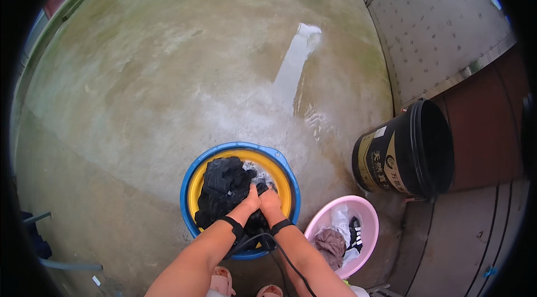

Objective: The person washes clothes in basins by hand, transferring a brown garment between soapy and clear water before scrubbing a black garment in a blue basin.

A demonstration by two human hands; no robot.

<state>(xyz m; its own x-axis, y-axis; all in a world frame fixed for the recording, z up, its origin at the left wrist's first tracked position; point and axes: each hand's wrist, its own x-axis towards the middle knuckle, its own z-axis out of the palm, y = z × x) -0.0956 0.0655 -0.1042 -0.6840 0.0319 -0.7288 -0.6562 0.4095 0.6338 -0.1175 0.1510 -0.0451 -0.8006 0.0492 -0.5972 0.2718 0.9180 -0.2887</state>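
A round basin (288,171), blue at the rim and yellow inside, stands on the concrete before me. Dark wet cloth (224,179) fills its left and middle, and sudsy water (262,174) shows at the upper right. My left hand (251,199) and my right hand (270,201) meet side by side over the basin, both closed on a bunched part of the dark cloth. Their fingertips are hidden in the fabric. Each wrist wears a black strap, and a black cable loops between the forearms.
At the right a pink basin (371,217) holds brown, white and black-striped clothes (331,246). Behind it a large black bucket (390,158) bearing writing stands near the wall. A wet streak (291,72) runs across the concrete. Pink slippers (221,282) show below.
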